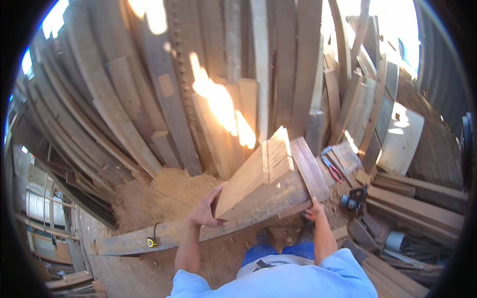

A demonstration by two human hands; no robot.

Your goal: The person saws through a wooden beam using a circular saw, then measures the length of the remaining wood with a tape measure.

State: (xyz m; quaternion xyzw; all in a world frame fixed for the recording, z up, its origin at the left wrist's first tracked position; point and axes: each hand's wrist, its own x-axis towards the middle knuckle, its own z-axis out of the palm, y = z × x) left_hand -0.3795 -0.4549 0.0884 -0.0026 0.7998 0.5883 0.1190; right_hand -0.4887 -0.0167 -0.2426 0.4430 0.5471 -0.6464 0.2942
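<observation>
Left hand (204, 211) grasps one thick tan wooden block (251, 186); right hand (315, 212) grips the near edge of one brown wooden board (309, 166); open room lies leftward.

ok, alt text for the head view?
A person's left hand holds a thick wooden block over a beam; the right hand is at the near end of a board beside it. At left, a yellow tape measure; right, red-handled pliers; behind, tall planks.

Forearms (188, 246) reach forward, well apart. Left hand (203, 210) cupped, thumb spread; right hand (315, 212) fingers curled.
</observation>
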